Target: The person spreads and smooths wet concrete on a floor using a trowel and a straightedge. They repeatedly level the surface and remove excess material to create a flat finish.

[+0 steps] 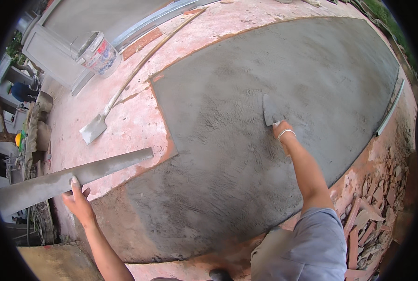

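Observation:
My left hand (80, 201) grips a long, flat, cement-stained straightedge (113, 163) held out over the pink floor at the left. My right hand (282, 129) is closed on the handle of a metal trowel (269, 110), whose blade lies on the wet grey cement (340, 75) right of centre. The cement near the trowel and below it is rippled and rough, while the far part looks smoother.
A shovel (94, 129) with a long wooden handle lies on the pink surface (134, 117) beside a white bucket (103, 56). A metal bar (389, 107) lies along the right edge. Broken tiles (365, 215) pile at lower right. A person (24, 92) bends at far left.

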